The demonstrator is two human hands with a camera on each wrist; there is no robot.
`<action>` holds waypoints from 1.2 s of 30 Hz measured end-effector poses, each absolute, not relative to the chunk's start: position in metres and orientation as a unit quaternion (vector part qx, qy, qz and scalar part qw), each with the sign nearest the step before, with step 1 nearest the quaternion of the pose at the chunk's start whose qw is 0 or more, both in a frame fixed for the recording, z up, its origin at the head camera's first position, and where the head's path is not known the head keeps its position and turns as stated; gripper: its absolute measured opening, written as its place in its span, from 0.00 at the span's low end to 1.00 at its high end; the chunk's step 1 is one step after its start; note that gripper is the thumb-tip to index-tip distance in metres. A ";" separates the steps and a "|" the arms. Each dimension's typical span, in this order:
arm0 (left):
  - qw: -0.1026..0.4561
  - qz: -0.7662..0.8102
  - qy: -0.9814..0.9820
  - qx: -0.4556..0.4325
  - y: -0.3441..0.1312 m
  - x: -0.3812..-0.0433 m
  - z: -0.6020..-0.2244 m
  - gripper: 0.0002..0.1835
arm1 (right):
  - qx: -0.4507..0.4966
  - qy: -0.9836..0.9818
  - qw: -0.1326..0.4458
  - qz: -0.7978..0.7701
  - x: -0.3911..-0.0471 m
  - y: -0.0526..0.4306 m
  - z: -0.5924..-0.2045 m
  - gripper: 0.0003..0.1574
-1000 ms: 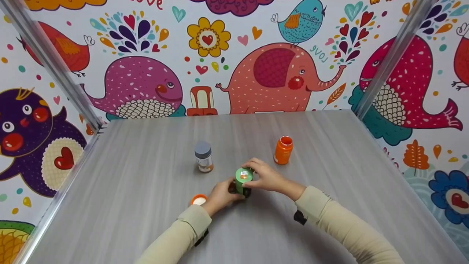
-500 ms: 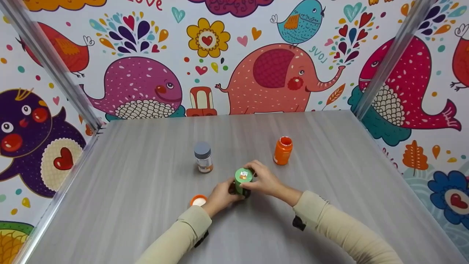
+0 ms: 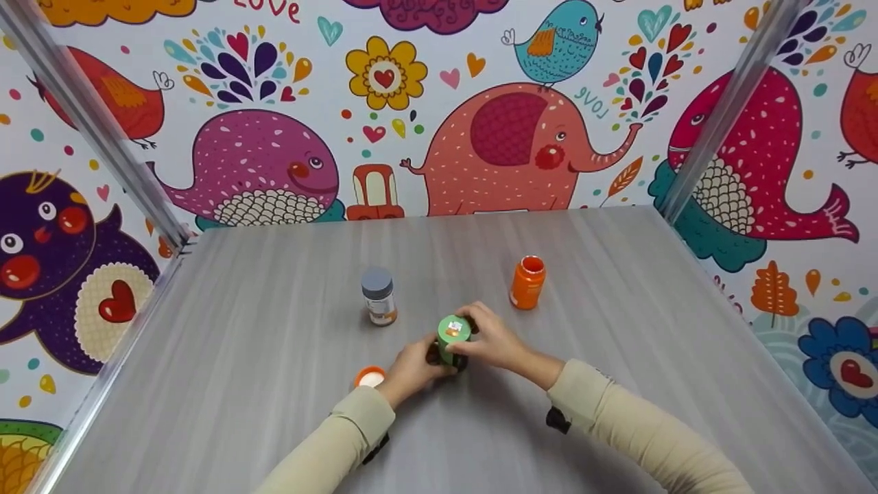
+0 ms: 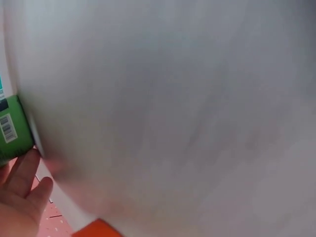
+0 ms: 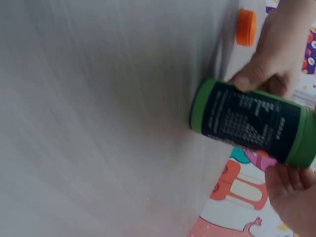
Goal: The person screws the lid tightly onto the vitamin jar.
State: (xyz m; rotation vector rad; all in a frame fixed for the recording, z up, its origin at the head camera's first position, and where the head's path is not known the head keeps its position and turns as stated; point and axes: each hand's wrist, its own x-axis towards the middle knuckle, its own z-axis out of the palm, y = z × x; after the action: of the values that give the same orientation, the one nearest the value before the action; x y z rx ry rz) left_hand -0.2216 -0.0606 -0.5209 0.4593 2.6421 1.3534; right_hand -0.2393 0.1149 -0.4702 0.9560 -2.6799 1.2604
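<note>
A green canister (image 3: pixel 454 331) with a dark, white-printed label (image 5: pixel 247 116) stands near the middle of the table. My left hand (image 3: pixel 416 365) grips its lower body from the left. With the thumb in front and fingers behind, my right hand (image 3: pixel 495 339) holds the green lid at the top. In the right wrist view, the left thumb presses on the label near the base. Beside my left wrist, an orange cap (image 3: pixel 371 377) lies with its white inside facing up.
Behind the canister, to the left, a clear jar (image 3: pixel 379 307) with a grey lid stands upright. An uncapped orange bottle (image 3: pixel 527 284) stands to the right. The grey table (image 3: pixel 274 302) meets a cartoon-printed wall (image 3: pixel 274 158) at its far edge.
My right thumb and fingers have shifted slightly round the lid. The left hand keeps its grip, and the canister stays in place. The head view has tilted a little.
</note>
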 end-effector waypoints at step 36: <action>0.066 0.425 0.889 0.157 -0.058 -0.219 -0.521 0.29 | 0.413 -0.776 -0.052 0.474 -0.240 0.127 -0.461 0.29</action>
State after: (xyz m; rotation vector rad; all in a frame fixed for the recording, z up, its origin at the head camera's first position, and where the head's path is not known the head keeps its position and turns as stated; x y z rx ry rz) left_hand -0.2187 -0.0583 -0.5207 0.4736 2.6813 1.2804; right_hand -0.2403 0.1266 -0.4606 1.3432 -2.5204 1.5415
